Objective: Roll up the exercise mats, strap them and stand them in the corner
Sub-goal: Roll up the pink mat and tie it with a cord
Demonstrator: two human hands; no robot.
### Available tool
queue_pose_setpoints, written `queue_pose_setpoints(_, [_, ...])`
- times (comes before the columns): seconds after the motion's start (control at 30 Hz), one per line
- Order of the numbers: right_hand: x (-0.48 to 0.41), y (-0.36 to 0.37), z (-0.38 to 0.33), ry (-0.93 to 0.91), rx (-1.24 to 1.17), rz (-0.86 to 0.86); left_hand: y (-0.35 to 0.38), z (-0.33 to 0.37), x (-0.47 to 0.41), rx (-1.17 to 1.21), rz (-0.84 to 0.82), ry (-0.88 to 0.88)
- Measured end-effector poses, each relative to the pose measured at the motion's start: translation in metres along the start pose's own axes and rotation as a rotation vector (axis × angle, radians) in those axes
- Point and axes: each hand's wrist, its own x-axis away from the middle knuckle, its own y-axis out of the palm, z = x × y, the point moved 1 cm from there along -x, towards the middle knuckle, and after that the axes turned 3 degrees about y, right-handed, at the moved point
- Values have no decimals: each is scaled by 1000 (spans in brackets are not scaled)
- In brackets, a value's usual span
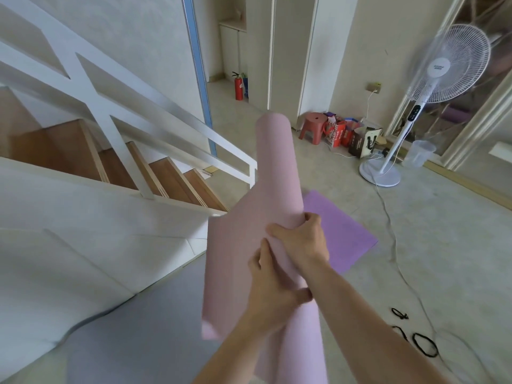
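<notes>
Mid-frame, the pink mat (274, 167) stands loosely rolled, the right hand (299, 242) curled round its right side and the left hand (270, 286) just below, gripping its loose flap. A purple mat (340, 234) lies flat behind it; black straps (424, 345) lie lower right.

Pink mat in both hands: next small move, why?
Probably wrap the loose flap tight round the pink mat: left hand and right hand grip the roll, its outer edge stands open, and the black straps lie on the floor.
</notes>
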Motion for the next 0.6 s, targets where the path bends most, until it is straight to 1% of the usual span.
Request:
queue_pose_setpoints(0.03, [2, 7, 2, -1, -5, -16, 4, -2, 1, -32, 34, -13])
queue_pose_setpoints(0.07, [3, 12, 4, -20, -24, -44, 4, -4, 0, -4, 82, -30])
queue_pose_setpoints(0.13, [-1, 14, 7, -51, -132, -126, -5, -9, -3, 210, 156, 16])
queue_pose_setpoints(0.17, [-4, 9, 5, -58, -209, -187, -13, -9, -4, 320, 140, 27])
queue_pose_setpoints(0.23, [-13, -2, 5, -58, -401, -403, -29, -3, -4, 546, -4, 14])
queue_pose_setpoints(0.3, [-26, -12, 10, -64, -579, -641, -43, 2, -5, 703, -168, 23])
queue_pose_setpoints(0.33, [-29, -16, 13, -66, -621, -723, -46, 1, -9, 751, -235, 16])
queue_pose_setpoints(0.4, [-33, -20, 16, -48, -628, -782, -48, -4, -16, 743, -334, -12])
queue_pose_setpoints(0.43, [-34, -19, 17, -25, -619, -749, -49, -7, -18, 697, -351, -21])
queue_pose_setpoints(0.47, [-34, -17, 17, -12, -597, -675, -49, -9, -20, 627, -340, -25])
queue_pose_setpoints(0.5, [-33, -15, 15, -13, -549, -571, -49, -14, -24, 535, -295, -21])
queue_pose_setpoints(0.53, [-33, -10, 14, -16, -458, -447, -47, -20, -24, 421, -207, -48])
queue_pose_setpoints(0.57, [-34, -5, 13, -26, -327, -311, -44, -24, -21, 310, -81, -101])
queue_pose_setpoints(0.6, [-33, 0, 11, -17, -200, -175, -39, -26, -14, 212, -4, -130])
